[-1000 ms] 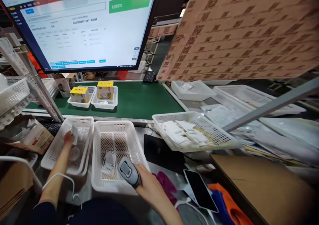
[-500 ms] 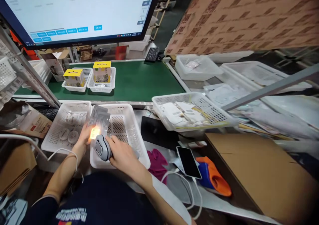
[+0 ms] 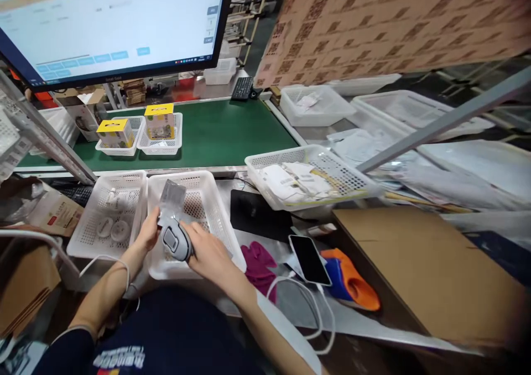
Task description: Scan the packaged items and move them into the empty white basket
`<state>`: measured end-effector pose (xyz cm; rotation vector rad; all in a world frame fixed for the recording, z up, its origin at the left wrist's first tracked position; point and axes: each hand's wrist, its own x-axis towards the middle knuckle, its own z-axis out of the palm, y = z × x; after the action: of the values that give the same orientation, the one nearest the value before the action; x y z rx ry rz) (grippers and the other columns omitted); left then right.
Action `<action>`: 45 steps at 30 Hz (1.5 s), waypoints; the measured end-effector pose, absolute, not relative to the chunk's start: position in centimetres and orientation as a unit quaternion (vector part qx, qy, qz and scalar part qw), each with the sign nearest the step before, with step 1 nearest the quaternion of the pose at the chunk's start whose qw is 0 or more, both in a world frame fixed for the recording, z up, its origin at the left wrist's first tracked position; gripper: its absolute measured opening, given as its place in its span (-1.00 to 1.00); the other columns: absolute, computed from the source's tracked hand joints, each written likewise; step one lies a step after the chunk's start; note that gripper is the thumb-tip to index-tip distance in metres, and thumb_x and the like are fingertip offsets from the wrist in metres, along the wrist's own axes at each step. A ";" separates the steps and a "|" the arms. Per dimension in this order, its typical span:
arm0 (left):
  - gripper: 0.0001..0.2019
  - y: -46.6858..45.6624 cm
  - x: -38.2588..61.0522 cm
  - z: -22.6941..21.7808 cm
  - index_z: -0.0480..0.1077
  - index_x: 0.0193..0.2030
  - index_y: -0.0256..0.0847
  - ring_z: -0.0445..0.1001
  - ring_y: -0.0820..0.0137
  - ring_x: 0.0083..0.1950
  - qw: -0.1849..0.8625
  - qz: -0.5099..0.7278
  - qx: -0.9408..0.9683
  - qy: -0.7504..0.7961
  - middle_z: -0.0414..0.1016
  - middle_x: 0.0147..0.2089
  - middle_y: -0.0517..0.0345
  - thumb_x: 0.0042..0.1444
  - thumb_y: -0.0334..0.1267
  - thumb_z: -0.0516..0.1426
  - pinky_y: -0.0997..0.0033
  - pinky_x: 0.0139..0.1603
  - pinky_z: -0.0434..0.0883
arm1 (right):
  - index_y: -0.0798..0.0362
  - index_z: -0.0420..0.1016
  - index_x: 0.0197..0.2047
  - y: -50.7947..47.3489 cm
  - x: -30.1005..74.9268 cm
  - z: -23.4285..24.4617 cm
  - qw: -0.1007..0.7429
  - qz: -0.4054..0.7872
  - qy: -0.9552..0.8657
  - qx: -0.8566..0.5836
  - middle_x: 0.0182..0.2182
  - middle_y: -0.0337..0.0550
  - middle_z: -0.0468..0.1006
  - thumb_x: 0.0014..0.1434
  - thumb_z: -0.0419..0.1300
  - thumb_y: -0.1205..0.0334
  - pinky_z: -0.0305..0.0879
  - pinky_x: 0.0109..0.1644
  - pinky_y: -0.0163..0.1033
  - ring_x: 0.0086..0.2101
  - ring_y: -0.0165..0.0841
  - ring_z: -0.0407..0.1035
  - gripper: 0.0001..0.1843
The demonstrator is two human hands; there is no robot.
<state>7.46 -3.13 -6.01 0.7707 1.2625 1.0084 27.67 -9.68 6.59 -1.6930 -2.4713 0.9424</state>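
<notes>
My right hand is wrapped round a grey handheld barcode scanner, its head pointing left and away from me. In my left hand is a clear plastic package, gripped near its lower left edge; its contents I cannot make out. Both hands are over a white perforated basket, and the scanner head covers the package's lower part. Just left stands a second white basket with round white items and small clear packets inside.
A monitor hangs above a green conveyor carrying two small baskets with yellow-topped boxes. Right of my hands lie a black pad, magenta gloves and a cabled phone. A tilted basket holds white packets.
The bright scanner light on the package has gone out. The package and scanner have shifted slightly right within the view, and a coloured row now appears on the monitor.
</notes>
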 end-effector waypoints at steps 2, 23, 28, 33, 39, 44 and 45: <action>-0.32 -2.4 6.8 -6.3 0.57 0.04 -0.26 0.69 -0.01 0.06 0.618 0.418 0.375 0.550 0.71 -0.05 -0.20 0.31 0.41 0.13 0.01 0.20 0.58 | 0.10 0.33 0.53 -9.4 27.7 6.1 0.002 0.303 -0.784 -0.541 0.21 0.12 0.52 0.22 0.19 0.47 0.43 0.15 -0.02 0.14 0.05 0.55 -0.20; -0.20 -2.1 -8.2 -4.9 0.50 0.41 -0.15 0.23 -0.33 0.49 0.068 0.194 0.712 0.671 0.35 0.40 -0.32 -0.05 -0.27 0.46 -0.28 0.66 -0.10 | 0.06 0.22 0.62 -12.6 28.2 3.5 0.058 0.338 -0.769 -0.540 0.26 0.15 0.44 0.15 0.15 0.53 0.45 0.19 -0.03 0.11 -0.02 0.54 -0.04; -0.17 -4.1 -0.8 -2.7 0.41 0.57 -0.04 0.29 -0.26 0.44 0.084 0.165 0.807 0.561 0.35 0.42 -0.30 0.13 -0.12 0.40 -0.25 0.60 0.01 | 0.08 0.16 0.65 -11.1 25.2 5.9 0.030 0.283 -0.793 -0.539 0.28 0.17 0.44 0.22 0.17 0.47 0.46 0.19 -0.02 0.10 -0.02 0.55 -0.07; -0.06 -4.0 0.8 -3.6 0.48 0.51 -0.02 0.29 -0.32 0.46 0.225 0.226 0.808 0.495 0.37 0.45 -0.31 -0.04 0.14 0.51 -0.25 0.62 0.01 | 0.02 0.28 0.56 -12.9 28.1 4.4 0.045 0.296 -0.766 -0.569 0.24 0.12 0.50 0.17 0.18 0.47 0.43 0.17 -0.05 0.15 0.00 0.53 -0.12; -0.57 -0.1 -11.2 -7.0 0.53 -0.13 -0.19 0.38 -0.23 0.40 0.287 0.308 0.558 0.715 0.55 -0.04 -0.12 -0.16 -0.27 0.49 0.02 0.49 0.23 | 0.01 0.40 0.45 -16.3 33.4 1.0 0.121 0.332 -0.709 -0.610 0.16 0.08 0.55 0.20 0.15 0.43 0.43 0.13 -0.08 0.12 -0.02 0.54 -0.26; -0.62 -1.1 -17.0 -9.5 0.31 -0.40 -0.16 0.53 -0.03 0.11 0.324 0.292 0.476 0.764 0.38 -0.35 0.18 -0.18 -0.33 0.46 0.10 0.29 0.36 | 0.01 0.42 0.44 -15.8 31.8 1.0 0.110 0.342 -0.721 -0.592 0.16 0.07 0.55 0.19 0.15 0.46 0.40 0.08 -0.13 0.09 -0.06 0.56 -0.26; -0.63 -1.3 -17.2 -9.7 0.32 -0.40 -0.17 0.53 -0.01 0.08 0.336 0.301 0.467 0.761 0.36 -0.37 0.20 -0.20 -0.35 0.45 0.09 0.27 0.37 | 0.02 0.42 0.45 -15.2 31.2 1.2 0.097 0.341 -0.724 -0.592 0.16 0.07 0.55 0.21 0.16 0.46 0.38 0.08 -0.13 0.08 -0.06 0.56 -0.27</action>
<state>-17.22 -1.30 -9.69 1.2168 1.9838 0.7861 31.23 -15.19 1.24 -1.7530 -2.1429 1.0106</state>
